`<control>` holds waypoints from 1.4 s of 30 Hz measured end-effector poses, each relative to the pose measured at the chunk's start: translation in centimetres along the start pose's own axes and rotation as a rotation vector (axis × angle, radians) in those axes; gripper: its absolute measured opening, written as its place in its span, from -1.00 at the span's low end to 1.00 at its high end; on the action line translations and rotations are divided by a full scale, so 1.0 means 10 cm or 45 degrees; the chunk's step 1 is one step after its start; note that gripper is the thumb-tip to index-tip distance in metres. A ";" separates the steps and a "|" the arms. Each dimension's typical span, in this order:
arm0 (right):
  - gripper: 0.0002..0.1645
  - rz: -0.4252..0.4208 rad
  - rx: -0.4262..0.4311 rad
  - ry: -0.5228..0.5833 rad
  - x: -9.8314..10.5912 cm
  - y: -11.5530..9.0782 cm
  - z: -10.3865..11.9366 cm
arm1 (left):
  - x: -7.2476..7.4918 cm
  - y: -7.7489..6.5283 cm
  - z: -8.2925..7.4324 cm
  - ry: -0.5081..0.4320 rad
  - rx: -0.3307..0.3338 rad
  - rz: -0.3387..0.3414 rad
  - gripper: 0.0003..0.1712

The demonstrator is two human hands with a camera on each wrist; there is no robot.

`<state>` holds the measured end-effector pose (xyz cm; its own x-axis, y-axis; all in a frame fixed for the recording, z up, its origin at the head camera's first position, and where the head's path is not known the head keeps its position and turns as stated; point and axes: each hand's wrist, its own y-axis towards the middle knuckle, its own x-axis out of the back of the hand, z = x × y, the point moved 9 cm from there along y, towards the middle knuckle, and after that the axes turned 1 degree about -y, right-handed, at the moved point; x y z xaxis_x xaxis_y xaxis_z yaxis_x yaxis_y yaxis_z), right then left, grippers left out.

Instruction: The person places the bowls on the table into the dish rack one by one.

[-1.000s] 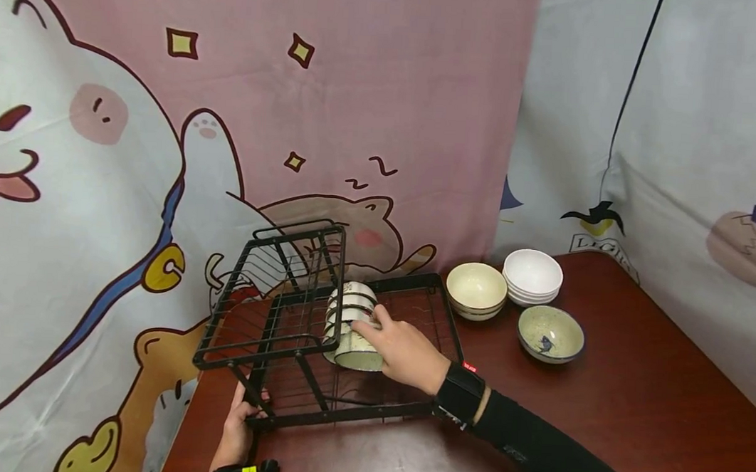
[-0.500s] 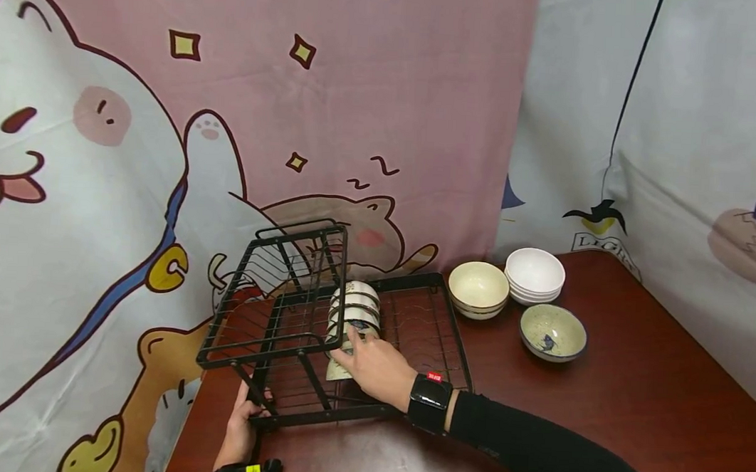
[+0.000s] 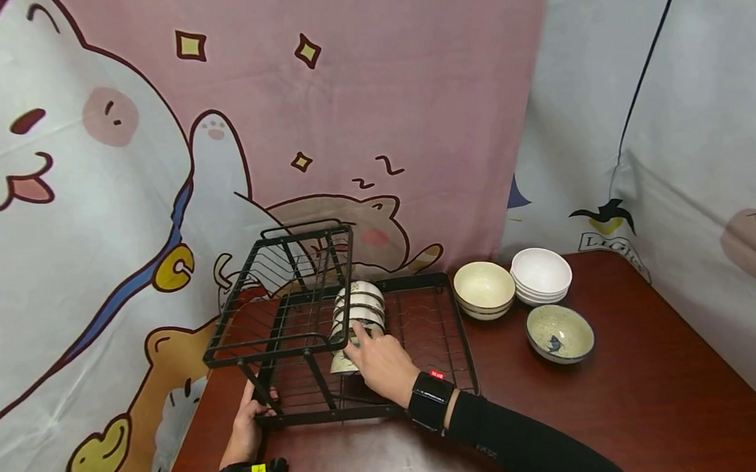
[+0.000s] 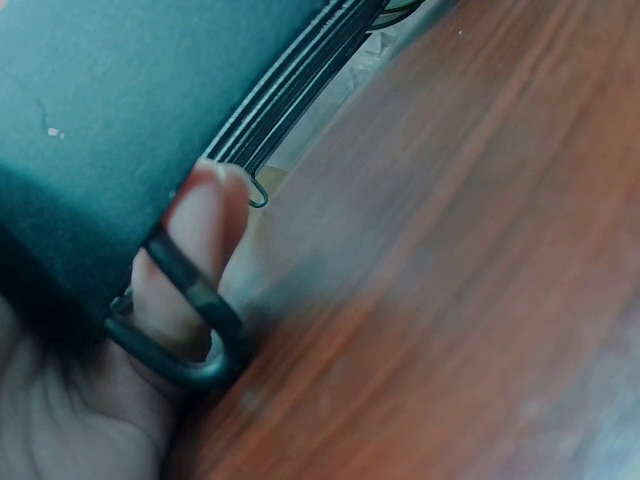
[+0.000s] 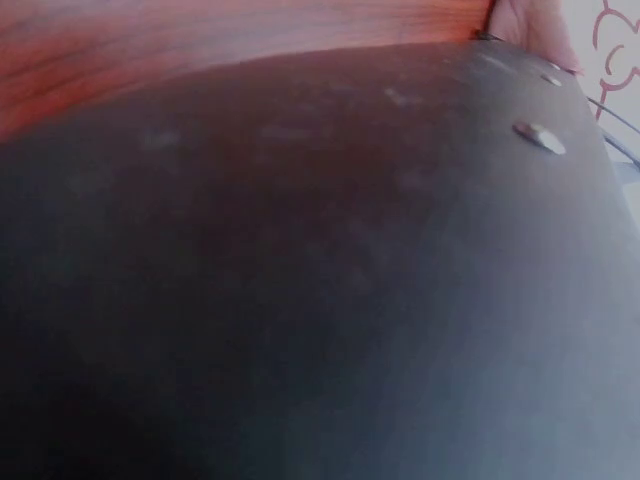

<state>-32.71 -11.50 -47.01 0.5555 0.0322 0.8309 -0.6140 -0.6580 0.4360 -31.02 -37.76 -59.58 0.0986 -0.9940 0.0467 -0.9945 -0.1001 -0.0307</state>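
Note:
In the head view a black two-tier dish rack [image 3: 407,406] stands on the table. My left hand [image 3: 246,429] grips its front left corner; in the left wrist view a finger [image 4: 205,225] lies by a black metal loop [image 4: 190,370] at the rack's edge. My right hand [image 3: 384,361] holds the front pale speckled bowl [image 3: 343,364] in the lower tier, its fingertips on the bowl's outside. The thumb is hidden. Behind it, several white bowls [image 3: 367,291] with dark rims stand on edge in a row. A dark panel [image 5: 300,250] fills the right wrist view.
Right of the rack on the brown table [image 3: 652,393] are stacked cream bowls [image 3: 484,284], stacked white bowls [image 3: 541,271] and a single speckled bowl [image 3: 559,331] with a blue rim. A patterned cloth [image 3: 422,124] hangs behind.
My right hand moved left and toward the front with the speckled bowl, then slightly back. My left hand stays at the rack's corner. The head view has shifted slightly.

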 end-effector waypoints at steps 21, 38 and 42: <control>-0.39 0.207 -0.036 0.646 0.12 -0.06 -0.29 | 0.03 -0.02 -0.01 -0.016 0.008 -0.030 -0.26; -0.52 0.187 -0.046 0.853 0.25 -0.13 -0.47 | 0.02 0.00 -0.02 0.003 0.029 -0.041 -0.19; -0.54 0.202 -0.047 0.890 0.23 -0.16 -0.49 | 0.03 0.01 0.00 0.022 0.056 -0.042 -0.19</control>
<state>-33.18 -6.65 -44.10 -0.0238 0.4210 0.9067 -0.6829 -0.6692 0.2929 -31.07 -38.09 -59.53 0.1302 -0.9893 0.0655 -0.9882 -0.1348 -0.0725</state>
